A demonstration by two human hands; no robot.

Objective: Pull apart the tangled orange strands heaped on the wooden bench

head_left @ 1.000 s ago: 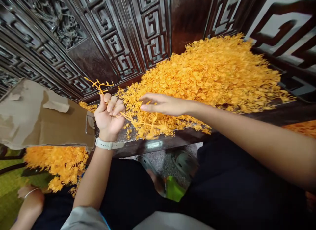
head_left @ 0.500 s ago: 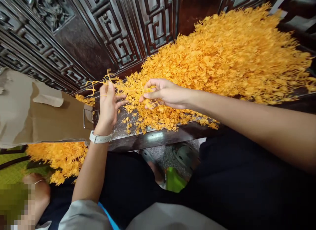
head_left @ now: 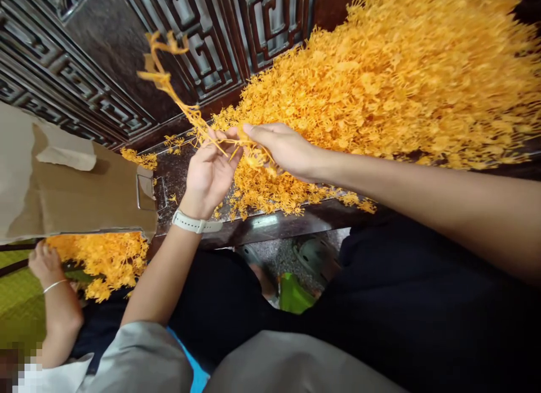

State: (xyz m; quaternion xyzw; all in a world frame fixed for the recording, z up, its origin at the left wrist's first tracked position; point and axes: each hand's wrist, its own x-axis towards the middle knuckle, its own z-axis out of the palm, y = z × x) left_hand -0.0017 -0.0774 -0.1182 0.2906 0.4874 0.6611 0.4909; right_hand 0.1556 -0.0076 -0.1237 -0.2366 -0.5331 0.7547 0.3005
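A thin, branched orange plastic stem [head_left: 181,103] slants up to the left from between the fingers of my left hand [head_left: 207,182]. That hand is turned palm up, its fingers closed around the stem's lower end, with a white watch strap at the wrist. My right hand [head_left: 287,150] meets it from the right, pinching orange plastic flower pieces [head_left: 257,155] between thumb and fingers. How many pieces it holds is hidden. Below and behind both hands spreads a large pile of orange plastic flower pieces [head_left: 380,94].
The pile lies on a dark wooden bench [head_left: 296,218] with a carved back [head_left: 203,49]. At left stands a cardboard box [head_left: 97,196], with more orange pieces [head_left: 114,263] below it. Another person's hand [head_left: 45,263] is near those. A green object [head_left: 296,294] sits on the floor.
My left hand has moved right, up to my right hand, and the stem in it now points up to the left. The other person's hand has come up beside the lower-left orange pieces.
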